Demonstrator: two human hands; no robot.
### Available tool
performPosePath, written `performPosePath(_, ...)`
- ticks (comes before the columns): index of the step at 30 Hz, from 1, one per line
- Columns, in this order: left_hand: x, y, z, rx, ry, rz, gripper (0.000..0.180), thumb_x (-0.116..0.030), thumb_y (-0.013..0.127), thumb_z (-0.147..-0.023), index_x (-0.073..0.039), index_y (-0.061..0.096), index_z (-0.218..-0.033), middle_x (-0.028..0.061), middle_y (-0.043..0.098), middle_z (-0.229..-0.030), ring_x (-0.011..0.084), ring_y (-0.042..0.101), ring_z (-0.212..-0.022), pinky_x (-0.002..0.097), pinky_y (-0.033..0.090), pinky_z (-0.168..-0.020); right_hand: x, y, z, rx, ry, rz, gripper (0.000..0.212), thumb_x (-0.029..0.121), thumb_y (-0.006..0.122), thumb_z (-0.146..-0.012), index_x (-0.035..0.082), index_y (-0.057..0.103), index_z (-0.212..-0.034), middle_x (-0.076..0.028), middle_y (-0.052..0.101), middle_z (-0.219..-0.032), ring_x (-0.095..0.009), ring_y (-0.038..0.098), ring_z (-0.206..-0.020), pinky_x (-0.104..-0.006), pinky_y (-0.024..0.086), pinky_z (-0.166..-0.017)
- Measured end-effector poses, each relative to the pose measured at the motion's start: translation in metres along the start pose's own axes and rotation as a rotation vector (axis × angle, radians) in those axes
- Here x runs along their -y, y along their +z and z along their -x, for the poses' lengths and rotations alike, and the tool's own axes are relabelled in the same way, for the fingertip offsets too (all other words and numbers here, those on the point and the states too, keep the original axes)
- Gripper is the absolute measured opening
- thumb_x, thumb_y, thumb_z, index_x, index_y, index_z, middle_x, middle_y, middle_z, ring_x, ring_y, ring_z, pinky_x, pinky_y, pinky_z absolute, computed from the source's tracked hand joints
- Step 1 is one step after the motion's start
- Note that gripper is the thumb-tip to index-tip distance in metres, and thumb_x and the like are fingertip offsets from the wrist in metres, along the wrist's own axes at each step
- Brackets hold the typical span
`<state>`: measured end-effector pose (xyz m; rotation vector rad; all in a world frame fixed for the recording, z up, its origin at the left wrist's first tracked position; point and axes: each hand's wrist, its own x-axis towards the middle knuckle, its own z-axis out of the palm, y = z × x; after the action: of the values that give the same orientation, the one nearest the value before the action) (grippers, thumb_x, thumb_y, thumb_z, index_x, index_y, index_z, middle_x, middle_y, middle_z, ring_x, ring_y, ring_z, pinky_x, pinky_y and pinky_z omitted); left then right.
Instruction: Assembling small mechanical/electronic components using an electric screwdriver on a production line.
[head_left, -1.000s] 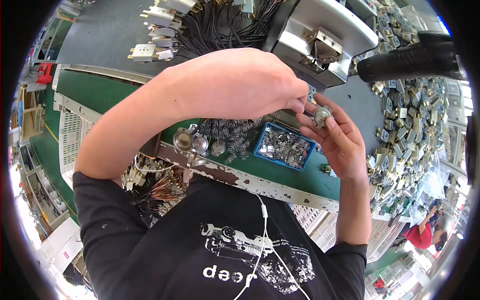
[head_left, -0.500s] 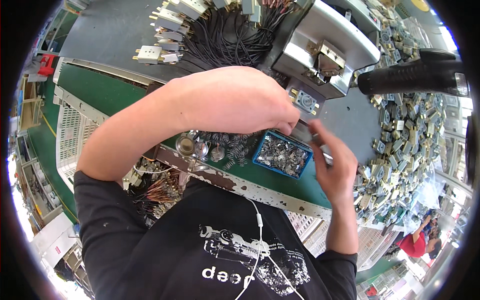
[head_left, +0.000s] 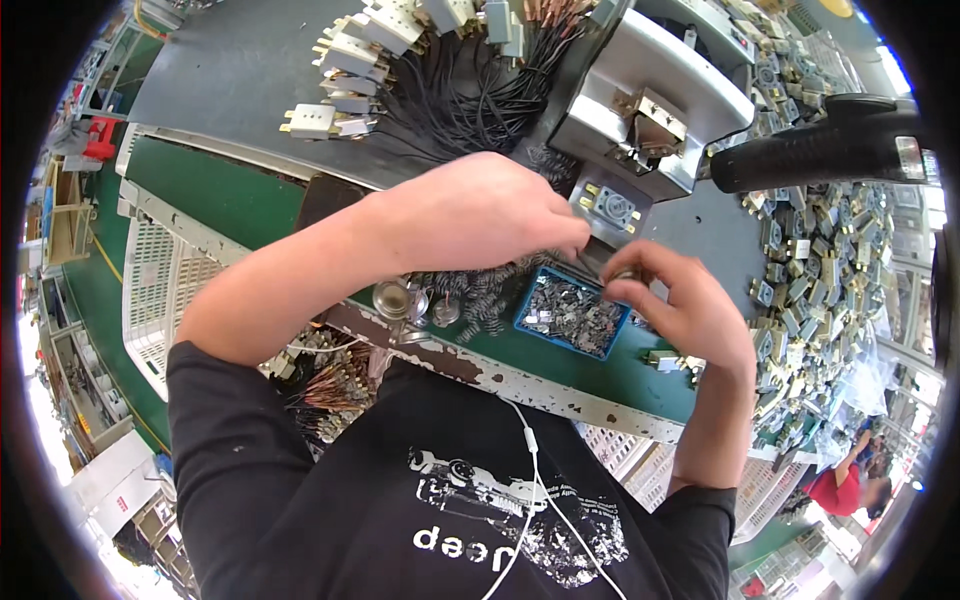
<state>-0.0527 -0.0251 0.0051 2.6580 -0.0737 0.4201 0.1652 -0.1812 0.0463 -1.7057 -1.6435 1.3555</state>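
Grey plug [head_left: 614,208]: prongs [head_left: 586,203] leftward, long axis slanting down rightward.

2 hands [head_left: 700,305], 1 blu tray [head_left: 562,344]

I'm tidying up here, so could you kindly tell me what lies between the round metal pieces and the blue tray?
In the head view, coiled springs lie between the round metal pieces and the blue tray.

The black shirt [head_left: 350,510] is carrying 1 large white word [head_left: 450,544], upside down in view, below a white vehicle print [head_left: 475,488]. Small white lettering [head_left: 587,494] is appearing beside the print, too fine for reading. Red marks [head_left: 122,505] on a white panel [head_left: 130,462] are remaining illegible.
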Motion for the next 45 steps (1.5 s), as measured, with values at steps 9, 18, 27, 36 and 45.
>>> performPosePath(9,-0.012,-0.001,-0.018,-0.136,-0.057,0.012,0.021,-0.026,0.074,-0.084,-0.012,0.064,-0.095,0.0030,0.059,-0.072,0.0230,0.065,-0.071,0.0364,0.052,-0.059,-0.013,0.057,0.012,-0.635,-0.124,-0.391,0.037,0.007,0.066,-0.097,-0.002,0.057,-0.132,-0.009,0.068,-0.101,-0.015,0.067,-0.093,-0.0261,0.052,-0.083)
performPosePath(18,-0.012,0.003,-0.022,-0.053,-0.020,-0.103,0.032,-0.033,0.073,-0.084,-0.009,0.052,-0.082,0.0040,0.060,-0.072,0.0227,0.066,-0.072,0.0365,0.053,-0.059,-0.016,0.034,0.002,-0.272,-0.101,-0.166,0.034,-0.003,0.064,-0.093,-0.003,0.062,-0.127,-0.008,0.068,-0.105,-0.012,0.062,-0.096,-0.0277,0.050,-0.087)
performPosePath(27,-0.014,0.001,-0.025,0.043,0.001,-0.007,0.024,-0.030,0.072,-0.086,-0.009,0.060,-0.090,0.0063,0.062,-0.071,0.0256,0.067,-0.072,0.0389,0.053,-0.061,-0.018,0.030,0.014,-0.304,-0.140,-0.077,0.035,0.001,0.063,-0.095,0.000,0.063,-0.129,-0.009,0.070,-0.102,-0.014,0.064,-0.092,-0.0273,0.050,-0.086)
performPosePath(36,0.007,-0.006,-0.046,-0.013,-0.217,0.171,0.034,-0.032,0.071,-0.090,-0.018,0.068,-0.121,0.0093,0.071,-0.087,0.0296,0.069,-0.081,0.0410,0.055,-0.071,-0.012,-0.001,0.029,-0.965,-0.370,-0.049,0.038,0.006,0.051,-0.104,-0.001,0.050,-0.142,-0.015,0.068,-0.112,-0.013,0.059,-0.080,-0.0296,0.050,-0.073)
performPosePath(45,0.028,0.012,-0.052,0.227,-0.361,0.103,0.035,-0.041,0.068,-0.091,-0.022,0.066,-0.120,0.0089,0.071,-0.084,0.0310,0.071,-0.083,0.0431,0.055,-0.074,0.020,-0.061,-0.014,-1.376,-0.883,-0.024,0.060,0.000,0.055,-0.100,0.000,0.028,-0.153,-0.032,0.058,-0.129,-0.030,0.063,-0.114,-0.0379,0.054,-0.091)
